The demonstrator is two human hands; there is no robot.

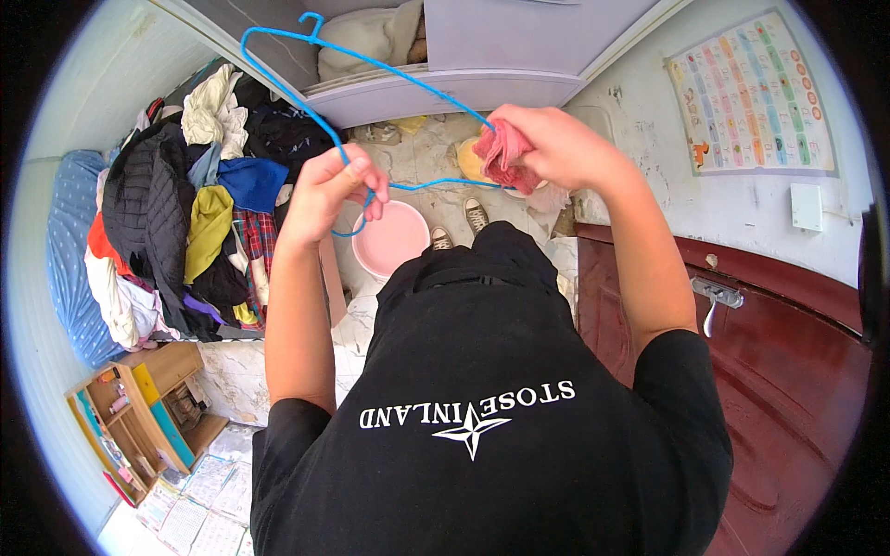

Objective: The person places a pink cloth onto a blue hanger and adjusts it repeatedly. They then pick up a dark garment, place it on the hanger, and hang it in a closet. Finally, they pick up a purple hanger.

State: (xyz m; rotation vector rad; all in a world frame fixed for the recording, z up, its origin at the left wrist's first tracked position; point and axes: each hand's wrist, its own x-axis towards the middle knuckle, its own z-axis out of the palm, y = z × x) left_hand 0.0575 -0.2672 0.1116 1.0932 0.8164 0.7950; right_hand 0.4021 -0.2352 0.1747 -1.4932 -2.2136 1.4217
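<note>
Now our left hand (338, 190) pinches the blue hanger (399, 74) just beyond the pink basin (389, 241); our right hand (552, 144), right of that basin, clutches the reddish cloth (508, 153) at the hanger's end. We're seemingly fitting it on; next probably needs spreading.
</note>
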